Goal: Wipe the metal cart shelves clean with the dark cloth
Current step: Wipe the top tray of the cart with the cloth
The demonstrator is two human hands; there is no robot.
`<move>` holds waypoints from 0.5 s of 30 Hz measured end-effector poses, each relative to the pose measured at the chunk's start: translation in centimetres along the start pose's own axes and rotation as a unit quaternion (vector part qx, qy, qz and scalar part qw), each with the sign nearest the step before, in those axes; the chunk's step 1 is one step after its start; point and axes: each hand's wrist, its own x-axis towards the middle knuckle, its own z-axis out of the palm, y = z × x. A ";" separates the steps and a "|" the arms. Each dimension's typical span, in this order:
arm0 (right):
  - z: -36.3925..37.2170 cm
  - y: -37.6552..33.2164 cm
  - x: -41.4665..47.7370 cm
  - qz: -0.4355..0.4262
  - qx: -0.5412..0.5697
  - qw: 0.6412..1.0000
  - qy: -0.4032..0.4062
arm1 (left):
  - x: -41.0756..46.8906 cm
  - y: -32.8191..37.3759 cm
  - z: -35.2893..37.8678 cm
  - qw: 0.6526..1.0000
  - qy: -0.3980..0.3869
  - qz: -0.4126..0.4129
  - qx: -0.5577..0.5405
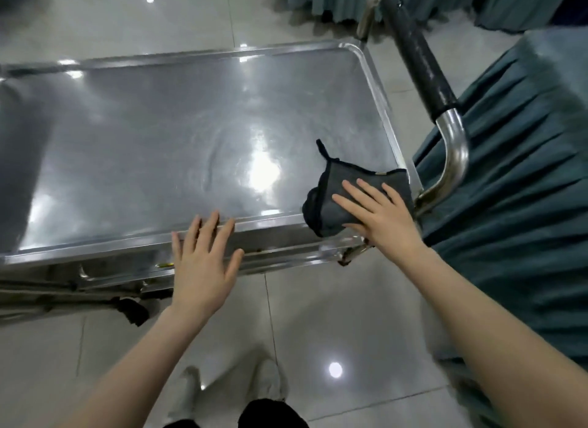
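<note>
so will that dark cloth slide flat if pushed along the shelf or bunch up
Likely floppy: the dark cloth lies crumpled, one corner sticking up, so it may bunch. The right hand lies flat on it with spread fingers, which should keep it moving. The shelf looks smooth and glossy, so it probably glides easily.

glossy smooth metal shelf (159,147), matt dark cloth (334,204), glossy floor tiles (318,316)

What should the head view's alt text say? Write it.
The right hand presses a dark cloth flat on the near right corner of the metal cart's top shelf; the left hand is spread open at its near rim.
</note>
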 end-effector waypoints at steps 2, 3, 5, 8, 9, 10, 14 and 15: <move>-0.9 1.8 -1.0 0.013 -0.002 0.999 -0.032 | -0.2 -0.3 -0.1 1.000 -0.002 0.008 0.005; -1.2 1.9 -1.2 0.020 0.000 0.999 -0.043 | -0.2 -0.6 -0.2 1.000 -0.005 0.016 0.011; -1.7 0.8 -1.3 0.055 0.019 0.997 -0.043 | -0.4 -1.1 -0.4 0.999 -0.019 0.031 0.020; -2.3 -3.3 -2.0 0.110 0.065 0.992 -0.005 | -1.2 -2.1 -0.7 0.999 -0.018 0.044 -0.004; -2.4 -5.0 -2.4 0.104 0.084 0.991 0.007 | -1.8 -2.4 -0.8 0.999 -0.013 0.049 -0.019; -2.4 -6.8 -2.9 0.086 0.105 0.991 0.014 | -2.5 -2.8 -0.8 0.998 -0.010 0.056 -0.033; -0.9 -14.5 -4.5 0.041 0.193 0.980 -0.018 | -6.3 -5.8 -0.1 0.996 -0.011 0.055 -0.070; -0.3 -16.1 -4.4 0.054 0.215 0.975 -0.034 | -7.2 -6.9 0.2 0.996 -0.014 0.040 -0.076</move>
